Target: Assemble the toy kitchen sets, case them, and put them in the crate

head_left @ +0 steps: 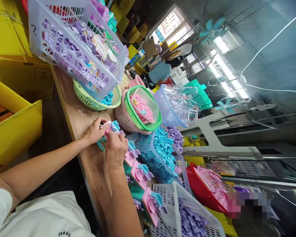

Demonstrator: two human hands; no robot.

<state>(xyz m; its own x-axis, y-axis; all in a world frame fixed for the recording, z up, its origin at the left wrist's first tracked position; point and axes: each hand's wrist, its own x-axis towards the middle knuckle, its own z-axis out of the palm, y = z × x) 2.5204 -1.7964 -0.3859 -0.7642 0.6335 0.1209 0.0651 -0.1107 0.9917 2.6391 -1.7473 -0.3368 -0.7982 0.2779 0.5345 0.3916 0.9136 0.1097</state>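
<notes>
**Two hands meet on a pink toy piece at the table's edge**

Just left of the frame's centre, the left hand (96,132) grips a pink plastic toy assembly (107,127) with thumb and fingers. The right hand (116,147) is closed on the same piece from its lower right, its fingertips partly hidden. The two hands are close together. A light-blue clip (115,125) sticks out past them.

From the centre toward the bottom, similar pink assemblies (139,175) with blue and purple parts stand in a row along the wooden table (95,171).

Above the hands are a lime-green basket (88,102) and, right of it, a green basket (160,121) around a tub of small pink pieces (144,107). A translucent crate (36,33) of purple parts fills the upper left. Right of centre, blue pieces (164,148) heap a crate; at bottom right, another holds purple pieces (191,217). A yellow carton (22,118) stands at left.
</notes>
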